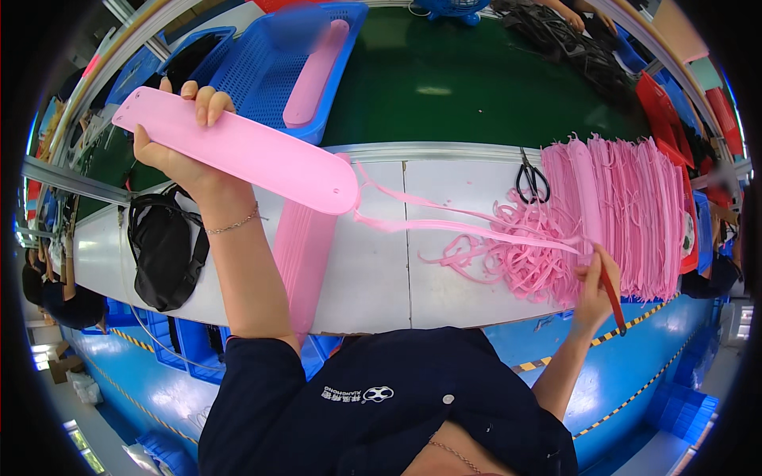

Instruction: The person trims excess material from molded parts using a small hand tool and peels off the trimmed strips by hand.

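My left hand [190, 131] is raised at the left, its fingers wrapped round the edges of a long pink panel [246, 151] with rounded ends and small holes. From the panel's right end, two thin pink straps [460, 230] stretch across to my right hand [591, 289]. That hand is closed, with a slim reddish-brown stick-like tool [612, 297] in it and the far strap ends at its fingertips. Its working tip is hidden. Beside it lie a tangle of loose pink straps [528, 274] and a thick row of pink strap bundles [639, 214].
Black-handled scissors [532, 181] lie near the table's back rail. More pink panels [298, 266] are stacked under my left forearm. A black bag [167, 254] sits at the left. Beyond the rail stands a blue basket [262, 75] holding a pink panel [316, 75] on the green surface [444, 79].
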`<state>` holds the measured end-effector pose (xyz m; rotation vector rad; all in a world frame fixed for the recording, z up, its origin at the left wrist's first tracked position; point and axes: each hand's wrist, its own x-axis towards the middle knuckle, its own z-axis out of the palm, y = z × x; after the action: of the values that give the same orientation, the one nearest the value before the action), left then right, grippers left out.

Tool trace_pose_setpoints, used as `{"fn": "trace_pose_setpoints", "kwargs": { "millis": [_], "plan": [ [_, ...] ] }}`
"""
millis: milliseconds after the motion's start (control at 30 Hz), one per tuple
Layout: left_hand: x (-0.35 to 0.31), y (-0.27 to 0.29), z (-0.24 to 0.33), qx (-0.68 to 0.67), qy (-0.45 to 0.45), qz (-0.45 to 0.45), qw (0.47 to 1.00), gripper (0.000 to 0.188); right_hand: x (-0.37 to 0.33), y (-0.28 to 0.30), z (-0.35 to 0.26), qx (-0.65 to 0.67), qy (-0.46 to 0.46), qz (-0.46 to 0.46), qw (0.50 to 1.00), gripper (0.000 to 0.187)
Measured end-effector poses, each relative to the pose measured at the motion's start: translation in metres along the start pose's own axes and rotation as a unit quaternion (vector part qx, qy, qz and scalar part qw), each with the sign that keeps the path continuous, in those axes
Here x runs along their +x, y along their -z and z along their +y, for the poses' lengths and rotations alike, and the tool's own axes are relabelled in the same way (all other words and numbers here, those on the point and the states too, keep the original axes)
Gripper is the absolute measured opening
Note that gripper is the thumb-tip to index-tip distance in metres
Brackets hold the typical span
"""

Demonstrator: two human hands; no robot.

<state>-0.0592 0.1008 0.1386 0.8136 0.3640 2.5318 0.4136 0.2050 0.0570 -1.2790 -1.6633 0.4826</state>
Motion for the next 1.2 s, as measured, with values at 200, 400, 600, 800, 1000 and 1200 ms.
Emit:
{"fn": "trace_pose_setpoints", "kwargs": {
  "millis": [200, 400, 600, 800, 1000, 1200],
  "plan": [
    [-0.032, -0.036, -0.045, 0.090, -0.007, 0.032, 0.995, 0.054, -0.016, -0.070, -0.086, 0.230, -0.038, -0.254, 0.939, 0.024],
    [-0.042, -0.062, -0.067, 0.036, 0.053, 0.000, 0.998, 0.053, -0.019, -0.109, -0.116, 0.265, -0.205, -0.524, 0.783, 0.015],
    [-0.032, -0.041, -0.012, 0.321, 0.050, 0.042, 0.945, 0.048, -0.006, -0.069, -0.066, 0.104, -0.046, -0.279, 0.954, 0.010],
    [-0.090, -0.011, -0.051, 0.850, 0.094, -0.129, 0.503, 0.072, 0.029, -0.025, -0.034, 0.041, -0.184, -0.195, 0.963, 0.035],
    [-0.150, 0.034, -0.040, 0.922, 0.187, -0.157, 0.301, 0.078, -0.006, -0.061, -0.019, 0.226, -0.200, -0.154, 0.941, 0.030],
    [-0.165, 0.030, -0.035, 0.915, 0.072, -0.215, 0.333, 0.067, -0.030, -0.110, -0.032, 0.364, -0.261, -0.263, 0.854, 0.044]
  ]
}}
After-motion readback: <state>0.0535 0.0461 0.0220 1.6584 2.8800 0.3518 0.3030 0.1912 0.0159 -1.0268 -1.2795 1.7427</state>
